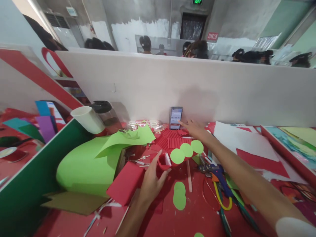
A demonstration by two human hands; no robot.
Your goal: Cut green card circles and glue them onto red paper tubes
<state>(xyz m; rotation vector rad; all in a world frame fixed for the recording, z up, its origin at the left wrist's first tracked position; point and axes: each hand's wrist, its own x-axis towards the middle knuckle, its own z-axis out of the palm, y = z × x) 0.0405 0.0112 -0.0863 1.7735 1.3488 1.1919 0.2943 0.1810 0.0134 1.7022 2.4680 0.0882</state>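
Your left hand (pixel 151 184) and right hand (pixel 196 130) are bare, and so are the fingers (pixel 183 124). Your right forearm (pixel 242 171) is uncovered along its whole length up to a plain white sleeve (pixel 295 227), whose rounded edge shows in the lower right corner. Your left forearm (pixel 133 217) is uncovered as far as the bottom edge of the view.

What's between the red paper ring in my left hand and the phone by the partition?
In the head view, pleated red paper lies between the red paper ring and phone; three green circles sit just beside.
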